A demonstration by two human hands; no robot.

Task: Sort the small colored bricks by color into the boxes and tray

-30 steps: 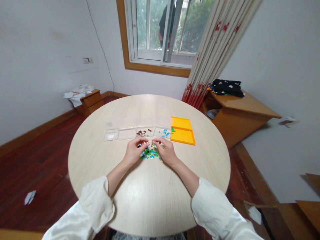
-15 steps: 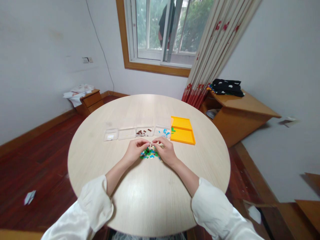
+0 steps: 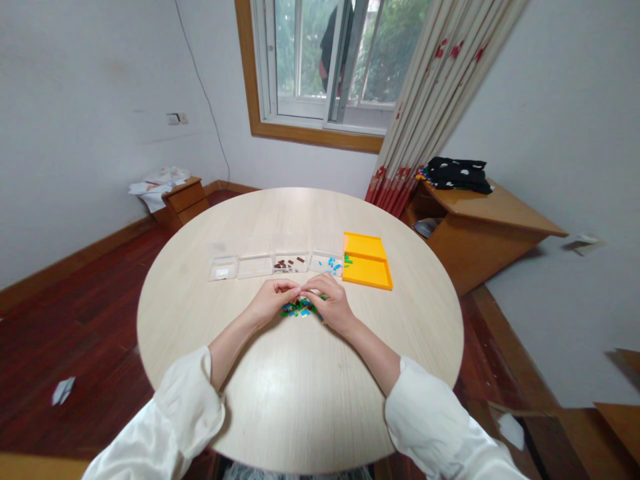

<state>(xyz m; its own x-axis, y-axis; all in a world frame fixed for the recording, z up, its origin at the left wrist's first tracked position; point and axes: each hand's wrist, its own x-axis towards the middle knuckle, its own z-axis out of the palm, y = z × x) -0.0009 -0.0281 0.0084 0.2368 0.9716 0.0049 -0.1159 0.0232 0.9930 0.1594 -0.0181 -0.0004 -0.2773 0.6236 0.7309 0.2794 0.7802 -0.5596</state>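
Observation:
My left hand (image 3: 271,300) and my right hand (image 3: 329,301) meet fingertip to fingertip over a small pile of mixed building bricks (image 3: 301,309), mostly green, blue and white. Both are closed in a pinch. Whatever lies between the fingertips is too small and covered to make out. Just beyond my hands stands a row of clear plastic boxes. One clear box (image 3: 275,272) holds brown bricks (image 3: 283,265), and the box to its right holds blue bricks (image 3: 331,265). An open yellow case (image 3: 369,272) lies at the row's right end, with green bricks (image 3: 349,260) at its left edge.
The round wooden table (image 3: 295,387) carries everything. Farther left in the row are a clear box (image 3: 255,274) and a box with a white piece (image 3: 221,273). A wooden cabinet (image 3: 500,213) with folded black cloth (image 3: 457,175) stands behind on the right, beside a curtain (image 3: 425,100).
My fingertips have come closer together over the pile, and my right fingers reach slightly farther left. The view has shifted slightly; boxes and case stay in place.

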